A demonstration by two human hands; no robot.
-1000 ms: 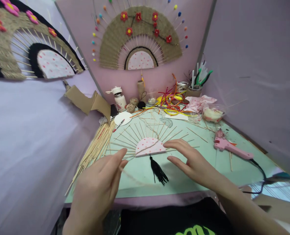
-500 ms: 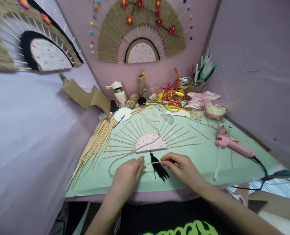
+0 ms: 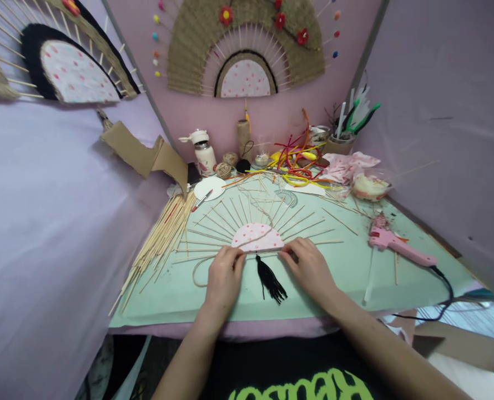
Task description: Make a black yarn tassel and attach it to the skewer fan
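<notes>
A half-round piece covered in white fabric with pink dots (image 3: 257,236) lies on the table, thin wooden sticks (image 3: 299,221) fanning out from its curved side. Along its straight lower edge a length of twine (image 3: 201,272) is stretched between my hands. My left hand (image 3: 224,275) pinches it near the left corner; my right hand (image 3: 309,269) pinches its end by the right corner. The twine's slack loops to the left and runs up across the dotted piece. Below the edge, between the hands, hangs a black tassel (image 3: 271,280) flat on the table.
A pink glue gun (image 3: 401,247) with a black cord lies at the right. Loose sticks (image 3: 157,241) are piled at the left. Along the back stand a bottle (image 3: 204,155), twine balls (image 3: 227,164), coloured pipe cleaners (image 3: 299,158) and a pot of tools (image 3: 341,143). Finished fans (image 3: 180,61) hang behind.
Both hands have moved up, away from my body, bringing the taut twine from over the tassel to the dotted piece's straight edge. My hands are slightly farther apart. The view has tipped down a little.
</notes>
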